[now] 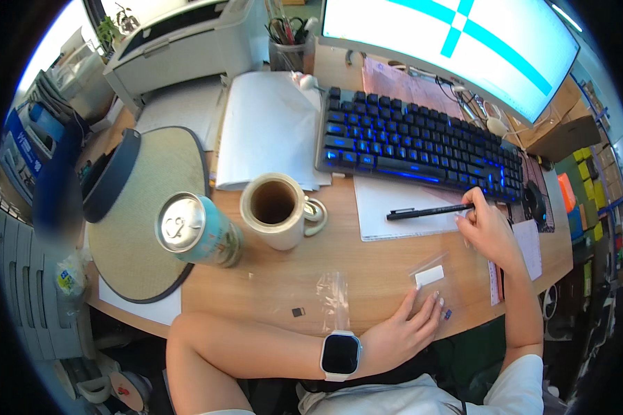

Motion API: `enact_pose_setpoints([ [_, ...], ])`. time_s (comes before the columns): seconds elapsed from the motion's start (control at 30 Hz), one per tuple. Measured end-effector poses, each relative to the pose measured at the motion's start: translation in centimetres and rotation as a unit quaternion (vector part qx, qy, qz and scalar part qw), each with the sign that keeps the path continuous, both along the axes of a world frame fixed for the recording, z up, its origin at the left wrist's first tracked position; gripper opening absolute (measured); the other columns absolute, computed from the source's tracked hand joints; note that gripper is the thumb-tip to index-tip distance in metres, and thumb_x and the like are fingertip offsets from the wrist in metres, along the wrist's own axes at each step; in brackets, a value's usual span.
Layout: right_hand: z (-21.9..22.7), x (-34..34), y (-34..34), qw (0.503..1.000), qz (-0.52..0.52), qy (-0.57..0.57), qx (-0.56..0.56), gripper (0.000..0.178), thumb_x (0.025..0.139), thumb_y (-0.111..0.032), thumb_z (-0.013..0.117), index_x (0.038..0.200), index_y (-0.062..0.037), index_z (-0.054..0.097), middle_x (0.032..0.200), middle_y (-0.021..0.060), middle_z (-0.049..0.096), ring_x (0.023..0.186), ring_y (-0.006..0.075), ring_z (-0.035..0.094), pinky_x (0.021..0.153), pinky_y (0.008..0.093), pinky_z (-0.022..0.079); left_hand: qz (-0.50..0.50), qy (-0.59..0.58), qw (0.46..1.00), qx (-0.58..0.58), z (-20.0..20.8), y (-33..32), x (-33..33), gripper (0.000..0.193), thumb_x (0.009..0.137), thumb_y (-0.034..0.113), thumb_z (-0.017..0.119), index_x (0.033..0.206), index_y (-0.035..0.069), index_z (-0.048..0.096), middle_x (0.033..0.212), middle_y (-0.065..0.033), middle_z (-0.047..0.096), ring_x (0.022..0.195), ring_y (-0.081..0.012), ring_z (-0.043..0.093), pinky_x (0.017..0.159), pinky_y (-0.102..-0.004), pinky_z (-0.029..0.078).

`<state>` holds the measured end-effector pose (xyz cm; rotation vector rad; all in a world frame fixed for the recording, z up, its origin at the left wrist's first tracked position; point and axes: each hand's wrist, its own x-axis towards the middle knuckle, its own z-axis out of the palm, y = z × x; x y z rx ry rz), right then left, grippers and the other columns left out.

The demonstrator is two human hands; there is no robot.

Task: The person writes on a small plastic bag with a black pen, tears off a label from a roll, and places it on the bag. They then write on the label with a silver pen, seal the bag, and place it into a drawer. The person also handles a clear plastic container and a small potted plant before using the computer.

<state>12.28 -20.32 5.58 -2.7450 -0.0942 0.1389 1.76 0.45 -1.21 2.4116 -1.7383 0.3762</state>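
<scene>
My right hand (490,232) grips the right end of a black pen (422,212). The pen lies almost level over a sheet of white paper (377,232) just below the keyboard. My left hand (401,333), with a square-faced watch (341,354) on its wrist, rests near the desk's front edge with fingers stretched out. Its fingertips reach toward a small white rectangular piece (430,275), which lies on or in a clear plastic bag. A tiny blue piece (448,314) is beside the fingers. Left of the hand are a small black card (298,312) and a clear plastic bag (333,297).
A mug (273,221) of dark drink and an upright light-blue can (199,235) stand on the desk. Behind are a lit keyboard (408,142), monitor (457,41), white papers (266,131), printer (180,48) and pen holder (289,55). A mouse (533,200) sits at right.
</scene>
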Motion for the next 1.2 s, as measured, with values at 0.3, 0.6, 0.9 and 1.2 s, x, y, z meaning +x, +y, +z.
enact_pose_setpoints([
  [0.3,2.2,-0.7,3.0,0.995,0.062,0.035,0.066,0.034,0.082,-0.016,0.061,0.112,-0.0049,0.050,0.053,0.0081,0.055,0.046,0.0195,0.053,0.049,0.0316,0.039,0.010,0.005,1.000,0.001,-0.7,-0.2,-0.5,0.055,0.086,0.026,0.040,0.133,-0.002,0.037,0.138,-0.0218,0.036,0.127,-0.0351,0.037,0.101,-0.0555,0.030],
  [0.6,6.3,15.4,12.6,0.901,0.280,-0.324,0.077,0.018,0.082,-0.021,0.058,0.087,-0.0055,0.066,0.079,0.0110,0.065,0.077,0.0252,0.062,0.070,0.0356,0.048,0.013,-0.003,1.000,0.000,-0.7,-0.4,-0.6,0.055,0.088,0.023,0.038,0.136,-0.003,0.032,0.138,-0.0227,0.036,0.127,-0.0357,0.037,0.101,-0.0524,0.032],
  [0.9,7.2,24.5,22.2,0.944,0.204,-0.225,-0.132,0.018,0.077,-0.010,0.055,0.093,-0.0100,0.063,0.097,0.0099,0.064,0.096,0.0272,0.060,0.081,0.0384,0.048,0.010,0.015,1.000,0.004,-1.6,-0.6,-0.6,0.056,0.089,0.022,0.038,0.138,-0.004,0.028,0.139,-0.0235,0.034,0.128,-0.0349,0.036,0.103,-0.0521,0.030],
  [1.2,5.1,29.3,20.2,0.965,0.242,-0.075,0.072,0.017,0.083,-0.007,0.056,0.097,-0.0018,0.065,0.078,0.0089,0.067,0.059,0.0144,0.065,0.051,0.0272,0.052,0.028,0.029,0.999,0.011,-1.3,-0.9,-1.1,0.057,0.090,0.023,0.039,0.139,-0.003,0.027,0.139,-0.0218,0.034,0.130,-0.0346,0.033,0.104,-0.0527,0.028],
])
